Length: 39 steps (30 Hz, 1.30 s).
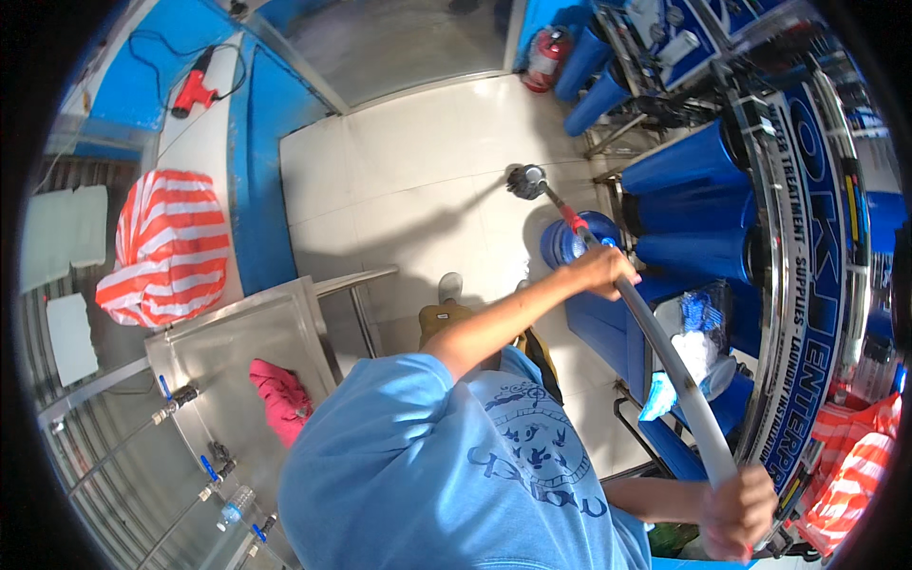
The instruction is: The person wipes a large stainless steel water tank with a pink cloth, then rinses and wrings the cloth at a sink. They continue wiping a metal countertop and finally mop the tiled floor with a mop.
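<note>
I hold a long-handled mop [676,372] slantwise across my front, with both hands round its pale grey pole. My left hand [606,270] grips the pole partway down, just above a red collar [570,218]. Near the top end, at the lower right, my right hand [739,513] is wrapped round it, slightly blurred. Ahead of me, the dark, stringy mop head [524,183] is over the pale tiled floor [418,204]; whether it touches the tiles I cannot tell. A round blue water jug [560,244] stands close beside the lower pole.
Blue cylinders [698,209] on a metal rack line the right side. A red fire extinguisher [546,59] stands at the far wall. On my left are a steel sink counter [228,366] with a pink cloth [281,395], a red-and-white striped bag [166,252] and a red power tool [195,92].
</note>
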{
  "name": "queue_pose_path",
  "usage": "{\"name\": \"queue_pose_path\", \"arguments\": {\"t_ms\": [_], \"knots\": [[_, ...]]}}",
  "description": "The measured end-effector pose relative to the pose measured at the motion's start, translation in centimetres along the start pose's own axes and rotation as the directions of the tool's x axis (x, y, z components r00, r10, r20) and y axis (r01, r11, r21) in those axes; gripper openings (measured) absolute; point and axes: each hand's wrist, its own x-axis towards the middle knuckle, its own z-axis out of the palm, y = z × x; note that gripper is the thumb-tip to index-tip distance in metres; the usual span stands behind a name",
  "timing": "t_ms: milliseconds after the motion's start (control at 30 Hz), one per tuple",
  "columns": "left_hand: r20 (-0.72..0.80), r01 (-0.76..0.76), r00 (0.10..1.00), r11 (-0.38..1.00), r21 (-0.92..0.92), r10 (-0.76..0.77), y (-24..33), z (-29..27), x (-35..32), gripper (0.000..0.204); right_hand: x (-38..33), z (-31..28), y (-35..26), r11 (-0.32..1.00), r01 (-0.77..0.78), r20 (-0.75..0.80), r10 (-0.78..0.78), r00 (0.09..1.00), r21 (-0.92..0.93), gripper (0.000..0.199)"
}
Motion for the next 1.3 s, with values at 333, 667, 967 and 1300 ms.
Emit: {"name": "queue_pose_path", "arguments": {"t_ms": [333,667,967,1300], "knots": [[-0.126,0.181,0.976,0.983,0.030,-0.176,-12.7,8.8,3.7,0.017,-6.6,-5.8,7.8,0.895,-0.337,-0.374,0.216,0.902,-0.294,0.032],[0.055,0.567,0.808,0.801,0.192,-0.586,-9.3,5.2,7.3,0.026,-3.2,-17.7,10.9,0.951,-0.310,-0.379,0.279,0.882,-0.022,0.052],[-0.284,0.745,0.666,0.597,0.297,-0.690,-12.1,-12.5,-3.8,0.024,0.2,-8.1,26.0,0.868,-0.397,-0.126,0.448,0.885,0.299,0.046],[-0.582,0.964,0.206,0.061,0.259,-0.787,-13.1,-32.3,-32.6,0.031,-9.4,21.6,35.9,0.649,-0.562,-0.010,0.659,0.752,0.513,0.036]]}}
